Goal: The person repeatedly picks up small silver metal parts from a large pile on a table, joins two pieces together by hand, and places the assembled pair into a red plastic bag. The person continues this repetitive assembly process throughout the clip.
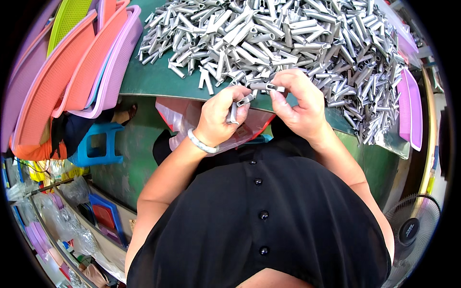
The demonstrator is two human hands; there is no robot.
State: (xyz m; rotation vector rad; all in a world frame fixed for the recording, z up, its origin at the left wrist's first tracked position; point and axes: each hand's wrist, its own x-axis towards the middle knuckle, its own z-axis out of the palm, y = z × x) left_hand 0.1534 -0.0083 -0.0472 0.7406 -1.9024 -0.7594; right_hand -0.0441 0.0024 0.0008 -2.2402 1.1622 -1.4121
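A large heap of short grey tube-shaped parts (259,38), some with flared or slit ends, covers the green tabletop (149,79). At the table's near edge my left hand (218,117), with a pale bangle on its wrist, is closed around a couple of grey tube parts (232,114); one points down out of the fingers, another sticks out toward the right. My right hand (305,103) pinches one grey tube part (261,86) between thumb and forefinger. That part lies level, its far end close to my left fingertips. Whether the parts touch is unclear.
Stacked plastic baskets (72,62) in orange, purple and green stand at the left. Below them is a blue stool (98,144) beside another person's leg. A clear bag with red edging (182,113) hangs under the table edge. A purple basket (409,110) and a fan (410,230) are at the right.
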